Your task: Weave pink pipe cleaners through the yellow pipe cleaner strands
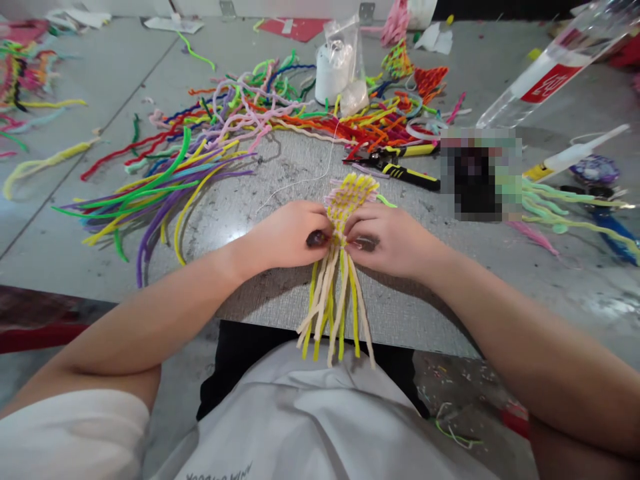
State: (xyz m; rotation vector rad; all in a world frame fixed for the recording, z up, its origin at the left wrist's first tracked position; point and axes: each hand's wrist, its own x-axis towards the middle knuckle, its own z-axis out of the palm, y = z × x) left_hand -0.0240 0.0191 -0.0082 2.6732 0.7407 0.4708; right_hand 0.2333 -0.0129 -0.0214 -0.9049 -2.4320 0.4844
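A woven piece of yellow and pale pink fuzzy stems (353,193) is held near the table's front edge. Its lattice part points away from me, and several loose yellow and cream ends hang toward my lap. My left hand (295,233) pinches its narrow middle from the left, fingers closed. From the right, my right hand (387,239) grips the same narrow part, with fingers bent around it. The fingertips of both hands nearly meet there and partly hide the stems. A thin white thread (320,177) runs from the piece's surroundings toward the spool (331,75).
Many coloured stems (235,120) lie in a heap across the grey table (200,287). Yellow-and-black pliers (410,175) rest right of centre. Farther right are a clear bottle (550,73), a white-tipped tube (575,152) and pale green stems (575,197). A blurred patch covers something beside the pliers.
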